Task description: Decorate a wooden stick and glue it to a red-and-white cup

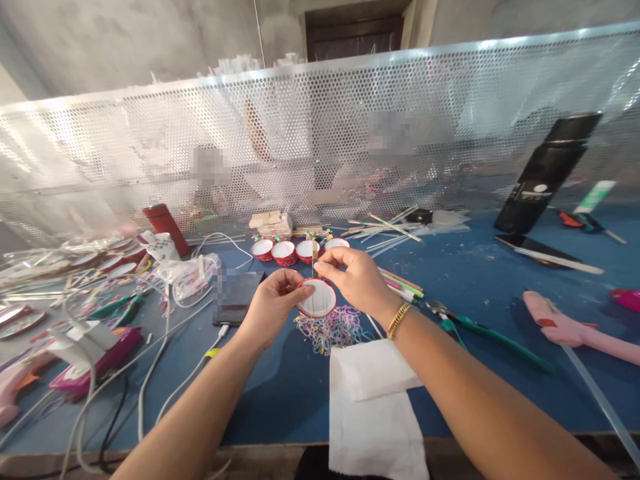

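Note:
My left hand [277,300] grips the left edge of a small toy drum [317,301] with a white round face and red rim, thumb over the edge. Above that drum, my right hand [350,273] pinches a thin flat wooden stick [315,253], which stands upright behind the rim. Whether the stick touches the drum cannot be made out. Beneath both hands lies a pile of small coloured rubber bands [335,330]. Just beyond stands a row of similar red drums [284,252] with small coloured pieces on top.
A phone [239,297] with a cable lies left of my hands. White paper [373,413] hangs over the table's front edge. On the right are green-handled pliers [493,337], a pink glue gun [565,327] and a black bottle [545,177]. A perforated metal screen [345,133] closes the back.

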`<state>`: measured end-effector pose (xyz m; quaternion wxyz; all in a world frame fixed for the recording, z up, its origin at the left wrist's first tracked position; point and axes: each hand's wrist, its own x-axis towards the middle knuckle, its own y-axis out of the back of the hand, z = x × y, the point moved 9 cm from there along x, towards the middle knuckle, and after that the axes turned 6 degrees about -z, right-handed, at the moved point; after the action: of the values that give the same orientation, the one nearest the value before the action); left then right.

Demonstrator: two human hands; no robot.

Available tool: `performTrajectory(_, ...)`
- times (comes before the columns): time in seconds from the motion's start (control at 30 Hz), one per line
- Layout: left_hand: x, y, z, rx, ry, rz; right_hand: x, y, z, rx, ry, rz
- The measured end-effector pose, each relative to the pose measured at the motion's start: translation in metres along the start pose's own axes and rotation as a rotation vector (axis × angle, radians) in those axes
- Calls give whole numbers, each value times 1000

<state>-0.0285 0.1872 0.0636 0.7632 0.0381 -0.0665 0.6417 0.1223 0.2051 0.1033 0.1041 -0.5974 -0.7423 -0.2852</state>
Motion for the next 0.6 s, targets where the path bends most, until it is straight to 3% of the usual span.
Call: performTrajectory(0.6, 0, -2, -1, -2, -1, -3, 0, 0, 1, -19, -12, 15)
